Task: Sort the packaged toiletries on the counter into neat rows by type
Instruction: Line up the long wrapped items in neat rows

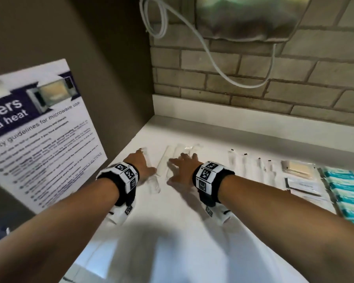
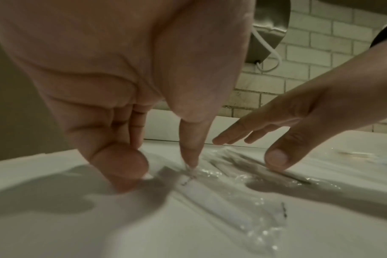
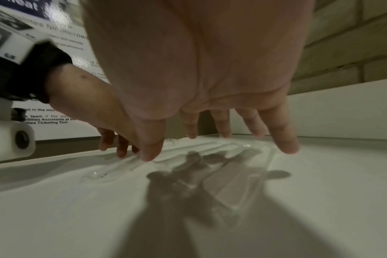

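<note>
Several long clear-wrapped packets (image 1: 164,163) lie side by side on the white counter (image 1: 192,231), at its left. My left hand (image 1: 147,163) rests on the leftmost packet (image 1: 154,185). In the left wrist view its straight index finger (image 2: 189,157) presses that packet's wrapper (image 2: 221,200), with the thumb on the counter beside it. My right hand (image 1: 182,160) is spread flat over the neighbouring packets (image 3: 232,157), thumb (image 2: 276,157) touching one. Neither hand grips anything.
Further right lie thin clear packets with black marks (image 1: 245,162), a beige packet (image 1: 296,167), white sachets (image 1: 302,184) and teal packets (image 1: 343,190). A microwave poster (image 1: 41,129) covers the left wall. A brick wall (image 1: 253,88) with a hanging cable (image 1: 213,58) is behind.
</note>
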Action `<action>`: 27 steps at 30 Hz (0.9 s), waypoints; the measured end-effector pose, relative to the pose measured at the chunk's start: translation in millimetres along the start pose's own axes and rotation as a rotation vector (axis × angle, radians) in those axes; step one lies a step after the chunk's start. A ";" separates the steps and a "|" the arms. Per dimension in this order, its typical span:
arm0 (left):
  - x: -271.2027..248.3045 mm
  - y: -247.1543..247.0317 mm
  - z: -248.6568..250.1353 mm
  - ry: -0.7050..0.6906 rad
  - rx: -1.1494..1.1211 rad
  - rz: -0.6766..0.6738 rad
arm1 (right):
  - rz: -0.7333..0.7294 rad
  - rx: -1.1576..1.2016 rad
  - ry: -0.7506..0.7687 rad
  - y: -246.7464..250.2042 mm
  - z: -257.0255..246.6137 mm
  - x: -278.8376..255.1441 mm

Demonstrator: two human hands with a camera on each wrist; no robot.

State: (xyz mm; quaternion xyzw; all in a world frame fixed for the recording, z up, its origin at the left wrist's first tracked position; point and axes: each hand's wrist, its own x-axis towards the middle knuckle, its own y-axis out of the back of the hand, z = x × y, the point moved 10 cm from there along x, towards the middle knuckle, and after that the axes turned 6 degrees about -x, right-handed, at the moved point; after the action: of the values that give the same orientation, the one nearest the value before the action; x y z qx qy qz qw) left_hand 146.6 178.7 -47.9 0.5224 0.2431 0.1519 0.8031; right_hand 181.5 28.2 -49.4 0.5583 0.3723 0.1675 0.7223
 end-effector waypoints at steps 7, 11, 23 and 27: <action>10.0 1.8 -22.2 0.054 -0.125 0.039 | -0.090 0.121 -0.124 -20.1 -5.4 25.9; 15.9 17.6 -27.1 0.006 -0.354 0.073 | -0.063 0.124 -0.112 -15.8 -6.2 24.2; -10.8 63.0 62.9 -0.394 -0.660 0.067 | -0.039 0.237 -0.057 -17.9 -14.7 25.0; -7.8 45.6 89.1 -0.423 -0.685 0.012 | 0.079 0.321 -0.072 1.8 20.6 -7.7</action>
State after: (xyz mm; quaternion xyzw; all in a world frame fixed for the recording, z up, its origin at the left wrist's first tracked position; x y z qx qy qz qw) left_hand 189.4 125.2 25.5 0.2455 0.0045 0.1177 0.9622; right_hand 191.6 9.7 -42.9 0.6863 0.3459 0.1138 0.6296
